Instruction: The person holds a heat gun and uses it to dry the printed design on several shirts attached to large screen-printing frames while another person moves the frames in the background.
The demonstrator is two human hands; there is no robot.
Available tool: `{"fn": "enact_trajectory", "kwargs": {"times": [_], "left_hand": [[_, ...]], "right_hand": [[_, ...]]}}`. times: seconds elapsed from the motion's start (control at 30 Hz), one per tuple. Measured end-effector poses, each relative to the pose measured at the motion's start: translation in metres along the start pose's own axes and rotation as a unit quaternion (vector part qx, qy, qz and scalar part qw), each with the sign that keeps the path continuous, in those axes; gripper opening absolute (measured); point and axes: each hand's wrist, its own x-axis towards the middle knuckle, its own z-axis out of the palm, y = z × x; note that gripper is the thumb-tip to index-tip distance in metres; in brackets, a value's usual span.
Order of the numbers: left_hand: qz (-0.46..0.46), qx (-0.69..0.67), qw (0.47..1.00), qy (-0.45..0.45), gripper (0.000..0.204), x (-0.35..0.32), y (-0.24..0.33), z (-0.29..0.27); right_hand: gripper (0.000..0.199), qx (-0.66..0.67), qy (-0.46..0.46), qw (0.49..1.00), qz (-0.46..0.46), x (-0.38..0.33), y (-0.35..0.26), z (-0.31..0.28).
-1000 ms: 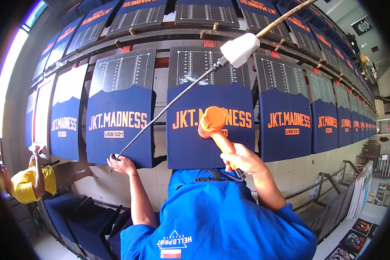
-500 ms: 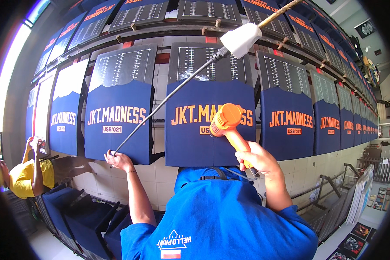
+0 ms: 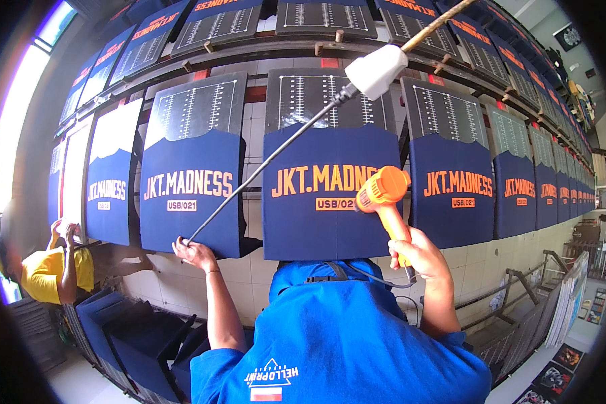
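Note:
My right hand is wrapped round the handle of an orange heat gun. The gun's head is over the right part of the orange print on a navy T-shirt, which is stretched on a dark board straight ahead of me. A black cable slants from a white power socket block, on the end of a wooden pole, down to my left hand. That hand is closed on the cable at the lower edge of the neighbouring navy shirt.
Boards with matching navy shirts run in rows left and right, with another row behind a dark rail. At far left a person in a yellow top works at a board. Dark fabric lies behind at lower left, a metal rack at right.
The heat gun and my right hand have shifted right across the print, uncovering more of its middle. My left hand has moved slightly right and down with the cable.

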Motion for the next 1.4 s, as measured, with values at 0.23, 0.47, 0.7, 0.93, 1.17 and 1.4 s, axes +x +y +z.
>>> {"fn": "enact_trajectory", "kwargs": {"times": [0.23, 0.47, 0.7, 0.93, 1.17, 1.4], "left_hand": [[-0.030, 0.072, 0.997, -0.024, 0.028, 0.010, 0.010, -0.021], [0.145, -0.014, 0.988, 0.055, 0.030, 0.132, -0.055, -0.052], [0.108, -0.217, 0.968, 0.057, 0.026, 0.331, -0.082, -0.109], [0.102, -0.099, 0.988, 0.067, 0.031, 0.414, -0.187, -0.089], [-0.033, -0.034, 0.999, -0.016, 0.039, 0.400, -0.248, 0.003], [-0.141, -0.058, 0.987, 0.048, 0.042, 0.389, -0.206, 0.035]], "right_hand": [[0.026, 0.020, -0.015, 1.000, -0.018, 0.018, 0.013, 0.033], [0.029, 0.025, -0.126, 0.992, -0.016, 0.074, -0.008, 0.151], [0.026, -0.025, -0.080, 0.994, -0.069, 0.136, -0.030, 0.308], [0.025, -0.010, 0.050, 0.996, -0.075, 0.150, -0.040, 0.378], [0.021, 0.005, 0.134, 0.989, -0.069, 0.150, -0.040, 0.383], [0.022, 0.025, 0.120, 0.989, -0.079, 0.156, -0.034, 0.395]]}}
